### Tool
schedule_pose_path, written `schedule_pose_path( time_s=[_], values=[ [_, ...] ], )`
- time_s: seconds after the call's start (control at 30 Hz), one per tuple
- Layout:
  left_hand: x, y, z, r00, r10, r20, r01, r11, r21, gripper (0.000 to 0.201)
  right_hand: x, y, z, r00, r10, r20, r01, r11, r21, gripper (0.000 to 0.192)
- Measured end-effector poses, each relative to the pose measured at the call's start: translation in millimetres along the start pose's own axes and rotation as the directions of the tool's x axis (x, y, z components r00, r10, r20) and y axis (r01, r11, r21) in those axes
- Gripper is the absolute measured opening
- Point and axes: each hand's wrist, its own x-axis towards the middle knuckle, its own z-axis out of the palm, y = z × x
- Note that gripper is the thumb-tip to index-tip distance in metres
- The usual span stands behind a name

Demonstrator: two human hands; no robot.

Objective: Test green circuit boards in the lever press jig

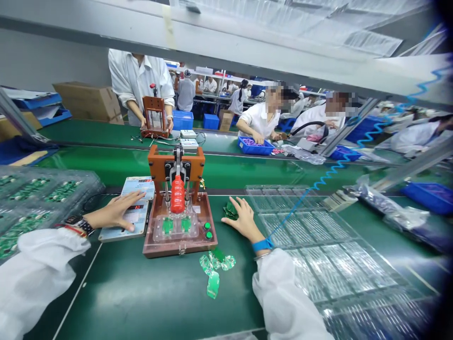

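We see both arms in white sleeves, reaching fwd from the lower corners. Left hand lies palm down, fingers stretched flat and together, pointing right; watch and red band at its wrist. Right hand, well apart from the left, rests palm down w/ fingers spread and slightly curled, tips pointing up-left; blue strap round its wrist. Neither hand grips anything.

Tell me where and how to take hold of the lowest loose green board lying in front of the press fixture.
Pinch the green board across its long side edges, coming straight down from above. It lies flat on the green table, slightly apart from the other loose boards, so its sides look clear. The right hand seems nearest.
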Motion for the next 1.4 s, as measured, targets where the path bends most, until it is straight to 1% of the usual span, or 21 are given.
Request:
schedule_pose_path(
  time_s=[0.07,0.13,0.2,0.3,0.4,0.47,0.57,0.67,0.73,0.8,0.9,0.97,1.07,1.2,1.3,1.4],
  values=[
    [-3.0,-10.1,0.9,1.000,0.007,-0.017,-0.007,1.000,0.009,0.110,-0.6,0.9,5.8,0.994,-0.043,0.099,0.055,0.991,-0.121,0.092],
    [-5.2,-18.6,0.0,1.000,0.014,0.001,-0.014,1.000,-0.010,0.111,0.7,2.6,8.1,0.988,-0.076,0.136,0.098,0.981,-0.165,0.090],
    [-6.2,-23.6,-2.6,0.999,0.026,0.023,-0.025,0.999,-0.041,0.113,2.9,3.2,9.4,0.987,-0.102,0.124,0.121,0.979,-0.163,0.074],
    [-6.0,-25.1,-7.4,0.999,0.033,0.042,-0.031,0.998,-0.060,0.114,7.7,2.2,11.4,0.985,-0.143,0.091,0.157,0.972,-0.174,0.051],
    [-5.2,-24.7,-10.2,0.998,0.037,0.057,-0.034,0.998,-0.059,0.110,16.7,3.9,13.2,0.979,-0.195,0.067,0.204,0.959,-0.196,0.034],
    [-4.8,-24.2,-11.0,0.997,0.041,0.063,-0.038,0.998,-0.055,0.111,25.4,8.9,13.7,0.970,-0.236,0.064,0.244,0.946,-0.214,0.023],
    [-5.0,-20.6,-13.2,0.997,0.052,0.064,-0.049,0.998,-0.051,0.115,39.4,21.2,12.7,0.954,-0.296,0.052,0.300,0.926,-0.229,0.015],
    [-6.0,-13.8,-16.3,0.997,0.048,0.068,-0.045,0.998,-0.046,0.116,50.0,34.2,9.8,0.943,-0.333,0.014,0.328,0.917,-0.226,0.014],
    [-6.7,-10.7,-17.1,0.996,0.022,0.084,-0.020,0.999,-0.027,0.117,55.6,40.5,7.2,0.942,-0.333,-0.036,0.317,0.922,-0.221,0.017],
    [-7.3,-11.2,-15.6,0.996,0.001,0.094,0.000,1.000,-0.009,0.115,63.1,44.4,4.5,0.947,-0.301,-0.114,0.271,0.937,-0.221,0.023],
    [-8.2,-16.8,-10.3,0.998,0.026,0.056,-0.025,1.000,-0.020,0.106,84.3,46.8,0.9,0.946,-0.222,-0.235,0.168,0.959,-0.229,0.033],
    [-8.6,-19.8,-7.1,0.999,0.030,0.044,-0.029,0.999,-0.040,0.108,106.1,47.6,0.1,0.945,-0.192,-0.264,0.128,0.962,-0.240,0.036],
    [-9.7,-18.2,-5.5,0.998,-0.003,0.058,0.006,0.998,-0.055,0.113,143.6,50.9,3.6,0.961,-0.186,-0.207,0.126,0.954,-0.271,0.032],
    [-12.4,-8.2,-8.6,0.999,0.002,0.041,0.000,0.999,-0.054,0.107,183.4,61.1,17.3,0.984,-0.158,-0.086,0.122,0.938,-0.323,0.022],
    [-13.7,-1.0,-13.5,0.998,0.015,0.056,-0.010,0.997,-0.073,0.106,199.5,68.6,31.1,0.991,-0.133,-0.025,0.116,0.930,-0.349,0.024],
    [-13.8,4.3,-18.2,0.995,0.014,0.095,-0.005,0.996,-0.088,0.103,206.8,70.9,45.1,0.993,-0.115,-0.005,0.106,0.926,-0.364,0.026]
  ],
)
